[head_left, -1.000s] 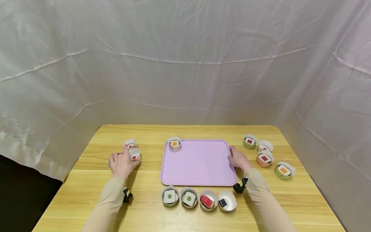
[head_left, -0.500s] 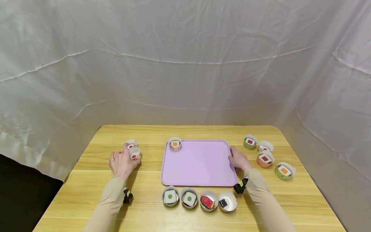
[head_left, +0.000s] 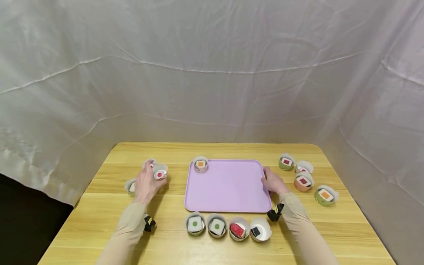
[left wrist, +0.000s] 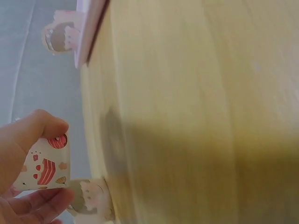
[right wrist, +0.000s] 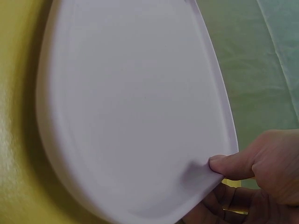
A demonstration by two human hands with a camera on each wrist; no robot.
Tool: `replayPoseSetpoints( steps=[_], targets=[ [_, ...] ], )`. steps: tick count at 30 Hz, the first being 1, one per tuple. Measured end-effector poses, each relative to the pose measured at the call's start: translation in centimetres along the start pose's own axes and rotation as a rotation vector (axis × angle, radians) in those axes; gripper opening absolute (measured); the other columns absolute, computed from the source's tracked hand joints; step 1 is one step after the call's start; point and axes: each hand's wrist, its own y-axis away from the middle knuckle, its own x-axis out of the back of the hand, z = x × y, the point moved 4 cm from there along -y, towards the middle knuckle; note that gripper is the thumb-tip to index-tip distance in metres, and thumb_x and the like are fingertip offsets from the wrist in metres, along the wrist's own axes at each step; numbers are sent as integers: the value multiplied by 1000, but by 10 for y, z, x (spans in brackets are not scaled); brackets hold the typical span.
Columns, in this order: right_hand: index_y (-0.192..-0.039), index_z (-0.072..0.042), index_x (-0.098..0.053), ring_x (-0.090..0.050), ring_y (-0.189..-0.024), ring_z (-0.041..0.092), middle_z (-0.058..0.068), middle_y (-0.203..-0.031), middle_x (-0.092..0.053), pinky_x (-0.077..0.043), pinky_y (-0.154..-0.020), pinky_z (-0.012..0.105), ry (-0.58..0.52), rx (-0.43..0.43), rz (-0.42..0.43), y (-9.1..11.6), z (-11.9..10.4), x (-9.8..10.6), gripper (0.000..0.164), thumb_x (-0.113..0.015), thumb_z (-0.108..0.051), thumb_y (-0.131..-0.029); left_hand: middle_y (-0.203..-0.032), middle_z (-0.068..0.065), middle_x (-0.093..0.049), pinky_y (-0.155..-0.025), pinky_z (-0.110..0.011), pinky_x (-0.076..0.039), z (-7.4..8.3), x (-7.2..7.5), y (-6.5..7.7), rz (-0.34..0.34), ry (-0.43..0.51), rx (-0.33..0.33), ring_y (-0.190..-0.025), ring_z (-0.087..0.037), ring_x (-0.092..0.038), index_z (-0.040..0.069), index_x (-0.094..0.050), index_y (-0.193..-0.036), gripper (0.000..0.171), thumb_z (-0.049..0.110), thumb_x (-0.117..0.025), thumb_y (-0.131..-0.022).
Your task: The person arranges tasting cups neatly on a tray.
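My left hand (head_left: 145,185) pinches a paper baking cup (head_left: 162,169) between thumb and fingers at the table's left. Inside that cup sits a white piece with a red centre. Pink cake and donut prints show on the cup's wall in the left wrist view, where the held cup (left wrist: 46,170) appears raised above the wood. Another cup (head_left: 154,161) stands just behind it, and a third (head_left: 129,186) lies left of my wrist, partly covered. With thumb on top and fingers underneath, my right hand (head_left: 274,182) grips the right rim of the lilac tray (head_left: 228,187).
On the tray's back left corner stands a cup (head_left: 200,169) with an orange-centred piece. Several cups, among them one with a red piece (head_left: 237,230), line the tray's front edge. More cups, including a green one (head_left: 322,200), stand at the right. A grey curtain (head_left: 218,92) hangs behind.
My left hand has raised the red-centred cup and shifted slightly right, uncovering more of the cup beside the wrist. The right hand keeps its hold on the tray.
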Motion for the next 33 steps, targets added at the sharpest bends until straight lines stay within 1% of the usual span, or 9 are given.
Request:
replayPoseSetpoints(
  steps=[2,7,9,15,18,22,28,30,33],
  targets=[
    [-143,5,-34,-66,-84,32,36,-123,-58,-56,-69,40,-2,-3,-3,0,0,0,46,-47,-13,-103,-112,-28,-66,-67,-49,-55,5,0,0,-11,27,3,-85,-42,-67,2,-38,-143,87,21,-85,-72],
    [-143,4,-34,-66,-82,31,36,-121,-58,-55,-65,37,-4,-4,0,0,0,0,46,-47,-13,-102,-115,-29,-65,-74,-51,-57,18,-2,-1,-48,52,3,-88,-43,-67,1,-37,-144,88,21,-85,-73],
    [-143,4,-34,-66,-82,31,36,-121,-58,-54,-66,37,-2,-4,2,0,0,0,46,-47,-13,-102,-112,-30,-66,-75,-52,-58,23,-3,-2,-59,59,-1,-88,-42,-68,1,-37,-144,87,21,-84,-74],
    [-143,4,-34,-66,-86,33,37,-123,-58,-55,-69,38,14,1,3,-1,2,0,47,-48,-13,-102,-101,-28,-68,-70,-49,-58,36,-8,-3,-62,76,-14,-84,-40,-68,2,-40,-143,84,24,-85,-75],
    [-143,5,-34,-66,-86,34,37,-122,-58,-55,-69,39,14,10,7,-2,2,-1,46,-48,-13,-102,-101,-27,-68,-73,-49,-58,43,-11,-4,-69,99,-22,-88,-40,-68,2,-42,-142,83,27,-85,-76],
    [-142,5,-35,-66,-88,35,36,-121,-59,-56,-70,41,12,14,9,-1,2,-1,45,-48,-12,-102,-102,-26,-69,-73,-47,-59,54,-14,-5,-92,125,-33,-87,-38,-68,3,-43,-142,83,30,-85,-76],
    [-143,5,-34,-66,-89,36,37,-123,-58,-56,-71,41,11,4,2,-1,1,0,46,-48,-13,-102,-98,-22,-70,-61,-34,-55,73,-17,-9,-114,132,-83,-73,-29,-66,3,-44,-142,82,31,-85,-76],
    [-143,4,-34,-66,-89,35,36,-124,-58,-55,-70,40,8,1,0,-1,1,0,47,-48,-13,-103,-96,-21,-70,-60,-33,-53,78,-19,-10,-121,127,-101,-72,-28,-65,3,-44,-141,81,31,-85,-76],
    [-144,4,-34,-66,-91,35,36,-125,-58,-56,-72,41,6,-2,-2,0,1,0,47,-47,-13,-103,-99,-20,-70,-64,-35,-55,85,-21,-10,-133,118,-118,-77,-29,-67,4,-45,-140,80,30,-85,-76]
  ],
)
